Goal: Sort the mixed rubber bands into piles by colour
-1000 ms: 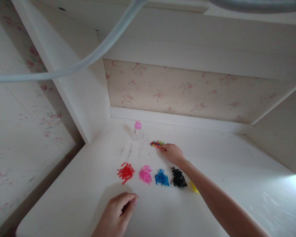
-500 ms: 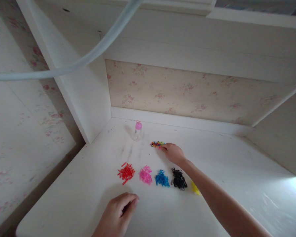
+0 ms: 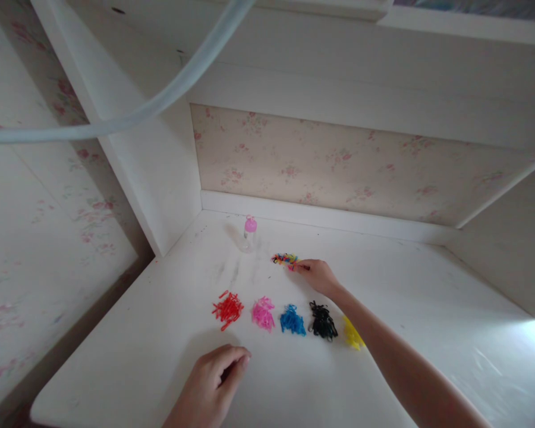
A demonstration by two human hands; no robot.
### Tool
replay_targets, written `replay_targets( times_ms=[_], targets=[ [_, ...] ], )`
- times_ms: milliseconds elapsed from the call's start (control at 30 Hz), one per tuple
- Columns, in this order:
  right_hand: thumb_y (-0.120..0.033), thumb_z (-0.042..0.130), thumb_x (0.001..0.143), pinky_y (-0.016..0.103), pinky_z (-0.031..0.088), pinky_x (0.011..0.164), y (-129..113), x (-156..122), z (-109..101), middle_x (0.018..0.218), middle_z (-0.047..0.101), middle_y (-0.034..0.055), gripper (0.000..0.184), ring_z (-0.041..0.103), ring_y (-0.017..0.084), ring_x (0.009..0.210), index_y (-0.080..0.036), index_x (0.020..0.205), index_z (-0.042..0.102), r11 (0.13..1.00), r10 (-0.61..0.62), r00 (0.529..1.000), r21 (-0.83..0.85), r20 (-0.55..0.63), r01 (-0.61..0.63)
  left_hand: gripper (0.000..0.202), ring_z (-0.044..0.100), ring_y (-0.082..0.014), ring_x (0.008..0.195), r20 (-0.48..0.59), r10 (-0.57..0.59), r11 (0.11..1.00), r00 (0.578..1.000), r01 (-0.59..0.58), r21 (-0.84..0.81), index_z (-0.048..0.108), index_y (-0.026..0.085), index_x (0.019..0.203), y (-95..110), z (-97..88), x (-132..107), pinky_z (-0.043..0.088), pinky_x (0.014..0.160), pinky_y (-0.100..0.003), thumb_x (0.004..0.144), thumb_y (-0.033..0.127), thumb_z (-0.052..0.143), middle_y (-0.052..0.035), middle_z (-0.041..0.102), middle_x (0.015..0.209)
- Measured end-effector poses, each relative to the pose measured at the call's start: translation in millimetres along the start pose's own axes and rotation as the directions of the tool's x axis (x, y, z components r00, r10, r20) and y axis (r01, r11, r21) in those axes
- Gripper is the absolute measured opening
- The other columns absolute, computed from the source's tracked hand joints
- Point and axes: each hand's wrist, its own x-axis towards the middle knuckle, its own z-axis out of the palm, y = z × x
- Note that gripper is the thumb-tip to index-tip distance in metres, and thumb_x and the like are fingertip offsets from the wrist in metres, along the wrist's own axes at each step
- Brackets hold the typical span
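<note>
- R hand [image 3: 320, 277]: reaches out to the far-centre of the desk [image 3: 160, 333], forearm coming in from near right. Thumb & fingertips [image 3: 304, 267] are pinched together at the right edge of the mixed pile [image 3: 284, 259]. A small pinkish bit shows at the tips; too small to tell if it's in the pinch.
- L hand [image 3: 214, 380]: near edge, palm down on the desk, fingers loosely curled in toward the thumb. Can't tell if anything's under it. Well apart from R hand.
- Mixed pile: 1 small heap of tiny multi-colour pieces (red, yellow, blue, black seen), far of the sorted row, just right of the bottle [image 3: 249, 233].
- Sorted heaps: 5, in a row left to right, 1 colour each, between the two hands:
- red pile [image 3: 227, 309], furthest left, a few strays round it
- pink pile [image 3: 263, 313]
- blue pile [image 3: 292, 320]
- black pile [image 3: 323, 321]
- yellow pile [image 3: 352, 334], furthest right, touching the R forearm's edge
- Heaps sit near each other w/ gaps between; pieces per heap too small to count.
- Bottle: 1, clear, pink cap, upright, near the far-left corner. Any label too small to read.
- Back panel [image 3: 339, 166]: pale floral paper, pink flowers.
- Hose [image 3: 160, 104]: 1 pale tube, blurred, curves across top left, close to the cam.
</note>
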Motion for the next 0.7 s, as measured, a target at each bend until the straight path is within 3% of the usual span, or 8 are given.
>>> replay_targets(
  times_ms=[133, 267, 433, 567, 700],
  targets=[
    [-0.036, 0.039, 0.085, 0.020, 0.036, 0.054, 2.0, -3.3, 0.3, 0.069, 0.068, -0.0011, 0.037, 0.060, 0.015, 0.064, -0.024, 0.098, 0.071, 0.998, 0.026, 0.999, 0.062, -0.042, -0.024, 0.024, 0.059, -0.0113, 0.067, -0.005, -0.012, 1.000, 1.000, 0.012, -0.015, 0.063, 0.021, 0.083, 1.7, -0.4, 0.3, 0.045, 0.063, -0.015, 0.091, 0.032, 0.043, 0.0001, 0.065, 0.073],
    [-0.037, 0.039, 0.086, 0.021, 0.040, 0.058, -9.5, -11.6, -3.8, 0.081, 0.071, 0.0009, 0.037, 0.060, 0.015, 0.067, -0.022, 0.098, 0.070, 0.996, -0.003, 0.998, 0.090, -0.066, 0.009, 0.025, 0.059, -0.0115, 0.068, 0.009, -0.021, 0.999, 1.000, 0.021, -0.033, 0.064, 0.021, 0.085, 4.1, -1.1, 0.3, 0.045, 0.064, -0.016, 0.091, 0.033, 0.042, 0.0000, 0.064, 0.074],
    [-0.035, 0.042, 0.086, 0.021, 0.042, 0.066, -57.9, -28.5, -5.4, 0.087, 0.071, -0.0004, 0.031, 0.061, 0.014, 0.075, -0.025, 0.088, 0.072, 0.977, -0.183, 0.983, 0.116, 0.000, 0.182, 0.028, 0.058, -0.0120, 0.067, 0.014, -0.041, 0.998, 0.999, 0.042, -0.049, 0.063, 0.021, 0.083, 6.1, -1.6, 0.2, 0.045, 0.064, -0.017, 0.091, 0.035, 0.041, -0.0007, 0.064, 0.074],
    [-0.032, 0.040, 0.087, 0.019, 0.039, 0.064, -105.3, -37.9, 1.4, 0.083, 0.071, 0.0003, 0.032, 0.061, 0.012, 0.072, -0.023, 0.087, 0.071, 0.921, -0.390, 0.913, 0.077, 0.123, 0.383, 0.029, 0.057, -0.0120, 0.066, 0.013, -0.056, 0.998, 0.998, 0.056, -0.030, 0.064, 0.020, 0.081, 5.6, -1.4, 0.7, 0.044, 0.060, -0.016, 0.091, 0.036, 0.041, -0.0005, 0.064, 0.072],
    [-0.029, 0.042, 0.085, 0.020, 0.038, 0.065, -136.8, -34.5, 16.6, 0.086, 0.071, 0.0006, 0.029, 0.062, 0.014, 0.078, -0.025, 0.084, 0.071, 0.885, -0.435, 0.874, -0.080, 0.216, 0.459, 0.029, 0.055, -0.0115, 0.063, 0.000, -0.054, 0.998, 0.999, 0.054, -0.014, 0.064, 0.020, 0.080, 5.0, -0.7, 0.5, 0.042, 0.058, -0.016, 0.091, 0.035, 0.042, 0.0003, 0.063, 0.070]
  ],
)
